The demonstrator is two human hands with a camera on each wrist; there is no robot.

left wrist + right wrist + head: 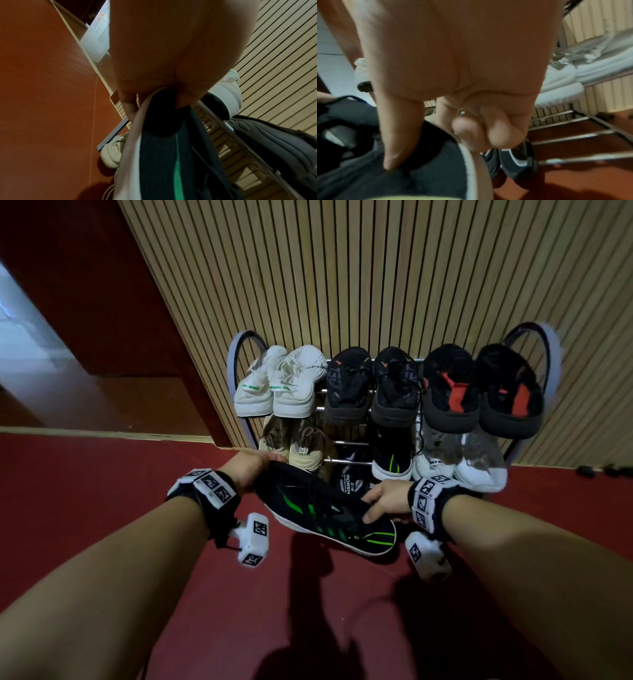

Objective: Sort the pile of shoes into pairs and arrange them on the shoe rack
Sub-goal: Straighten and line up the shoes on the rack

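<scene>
Both hands hold one black-green shoe [325, 515] low at frame centre, above the red floor [274, 611]. Left hand [250, 467] grips its heel, fingers curled round the edge. Right hand [387, 501] pinches the toe end, thumb on top, fingers under the sole. Rack [236, 361] stands behind, against the slatted wall [342, 268]. Top row, left to right: white pair [281, 385], black pair [373, 385], black-red pair [479, 388]. Lower row: beige pair [294, 446], a single black-green mate [392, 457], white pair [459, 463].

Bare forearms; black wrist straps [205, 491] carry white blocks printed with square black-and-white markers.
</scene>
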